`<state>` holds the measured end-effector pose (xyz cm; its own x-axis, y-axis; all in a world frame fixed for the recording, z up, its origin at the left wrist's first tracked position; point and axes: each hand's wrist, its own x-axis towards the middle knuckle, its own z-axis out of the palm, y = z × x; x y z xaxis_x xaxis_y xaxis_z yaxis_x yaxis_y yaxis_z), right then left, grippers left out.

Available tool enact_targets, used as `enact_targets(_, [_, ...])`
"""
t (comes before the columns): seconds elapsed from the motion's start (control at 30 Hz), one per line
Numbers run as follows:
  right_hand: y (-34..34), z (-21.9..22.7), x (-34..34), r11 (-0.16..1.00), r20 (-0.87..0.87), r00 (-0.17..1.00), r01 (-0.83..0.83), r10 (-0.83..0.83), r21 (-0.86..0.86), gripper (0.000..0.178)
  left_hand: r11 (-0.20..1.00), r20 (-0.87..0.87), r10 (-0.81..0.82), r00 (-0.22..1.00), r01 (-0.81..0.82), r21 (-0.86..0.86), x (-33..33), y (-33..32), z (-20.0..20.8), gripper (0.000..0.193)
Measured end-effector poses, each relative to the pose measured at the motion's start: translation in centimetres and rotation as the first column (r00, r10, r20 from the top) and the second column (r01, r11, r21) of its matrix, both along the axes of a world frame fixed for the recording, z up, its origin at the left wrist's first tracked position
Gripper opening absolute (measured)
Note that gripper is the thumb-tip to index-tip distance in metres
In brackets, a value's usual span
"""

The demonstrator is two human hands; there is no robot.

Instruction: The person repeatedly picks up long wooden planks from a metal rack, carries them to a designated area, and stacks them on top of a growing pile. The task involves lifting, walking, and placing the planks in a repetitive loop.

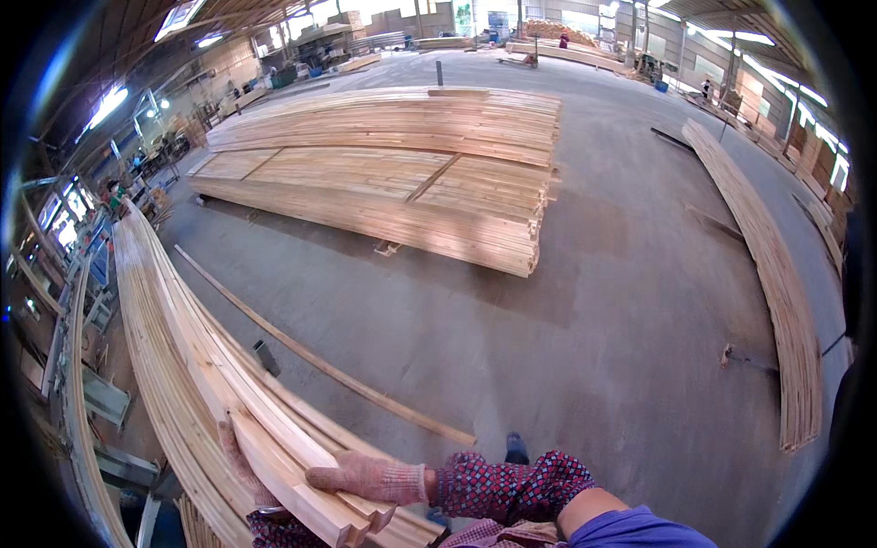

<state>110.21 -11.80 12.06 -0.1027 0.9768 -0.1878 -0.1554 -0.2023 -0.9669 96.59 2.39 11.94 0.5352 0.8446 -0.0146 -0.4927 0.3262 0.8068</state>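
Note:
Several long pale wooden boards [283,466] lie side by side between my hands, their squared ends pointing toward me. My right hand [365,477], in a pinkish knit glove, presses on their right side near the ends, with the thumb over the top. On their left side is my left hand [241,461], gloved alike; its fingers wrap the outer board and are partly hidden by the wood. Under and beside these boards runs a long stack of similar boards [160,338], reaching away to the far left.
A large stack of boards [365,196] stands ahead on low supports. One loose strip [320,363] lies on the grey floor [630,365], near a short dark post [266,358]. Another long board pile [767,265] is at right. Machine frames [105,397] line the left side.

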Motion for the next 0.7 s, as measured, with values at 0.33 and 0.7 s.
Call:
enact_targets(0.33, [-2.6,-5.3,23.3,0.992,-0.317,0.947,0.018,-0.057,-0.126,0.058,0.993,-0.183,0.052,0.982,-0.071,-0.097,25.2,-3.6,-1.7,0.07])
enact_targets(0.7, [-5.1,-10.3,53.4,0.984,-0.551,0.832,-0.04,-0.063,-0.174,0.05,0.987,-0.222,0.126,0.967,-0.144,-0.066,55.8,-5.0,-6.3,0.069])
